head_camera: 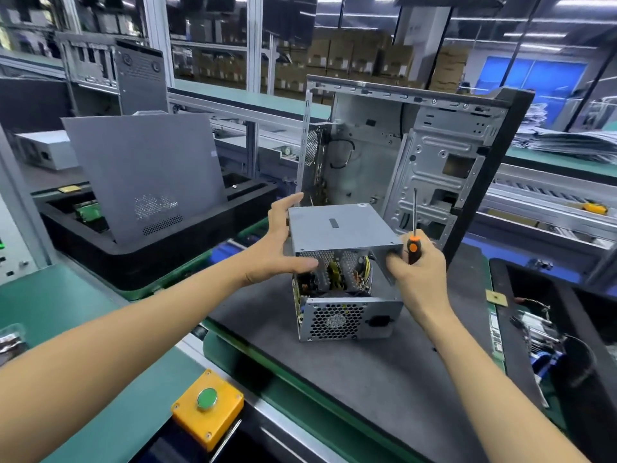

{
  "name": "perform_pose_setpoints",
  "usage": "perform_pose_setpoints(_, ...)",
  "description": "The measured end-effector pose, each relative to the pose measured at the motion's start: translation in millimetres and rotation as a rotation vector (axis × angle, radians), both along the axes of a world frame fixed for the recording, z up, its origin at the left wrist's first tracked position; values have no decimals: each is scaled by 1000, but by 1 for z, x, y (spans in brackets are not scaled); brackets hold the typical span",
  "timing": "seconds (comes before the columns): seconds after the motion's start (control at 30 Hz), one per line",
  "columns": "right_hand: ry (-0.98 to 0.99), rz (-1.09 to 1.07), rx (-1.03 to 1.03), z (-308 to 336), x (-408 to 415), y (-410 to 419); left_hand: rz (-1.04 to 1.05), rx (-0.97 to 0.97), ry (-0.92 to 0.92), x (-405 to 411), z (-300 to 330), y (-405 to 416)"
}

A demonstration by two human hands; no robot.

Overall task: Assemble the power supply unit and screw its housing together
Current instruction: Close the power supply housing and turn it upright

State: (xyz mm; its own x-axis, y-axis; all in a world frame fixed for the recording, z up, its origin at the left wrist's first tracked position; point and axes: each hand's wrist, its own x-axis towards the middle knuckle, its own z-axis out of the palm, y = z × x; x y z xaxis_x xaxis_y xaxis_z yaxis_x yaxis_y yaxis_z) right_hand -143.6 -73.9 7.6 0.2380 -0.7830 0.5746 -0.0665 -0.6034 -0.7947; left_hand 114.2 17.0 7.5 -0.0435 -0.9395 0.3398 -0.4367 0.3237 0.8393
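Note:
A grey metal power supply unit (347, 315) stands on the dark mat, its fan grille facing me and its wiring visible inside. Its grey cover (337, 228) sits raised and tilted above the base, with a gap below. My left hand (283, 242) holds the cover's left side, thumb on the perforated front and fingers along the far edge. My right hand (417, 272) grips the cover's right flap and also holds a black-and-orange screwdriver (414, 235), shaft pointing up.
An open computer case (434, 155) stands upright just behind the unit. A grey side panel (143, 172) leans in a black foam tray (133, 255) at the left. A yellow button box (208, 407) sits near the front edge. Another tray with parts (541, 332) lies at the right.

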Motion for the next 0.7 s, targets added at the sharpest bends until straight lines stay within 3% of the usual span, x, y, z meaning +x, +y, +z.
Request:
perform_pose_setpoints(0.17,49,119,37,-2,-11,5,-22,-78,-142,-2,-10,9)
perform_pose_setpoints(0.33,79,326,125,4,-10,0,-10,-106,-171,-4,-3,14)
perform_pose_setpoints(0.7,151,310,129,7,-13,-15,-21,-116,-145,-6,5,6)
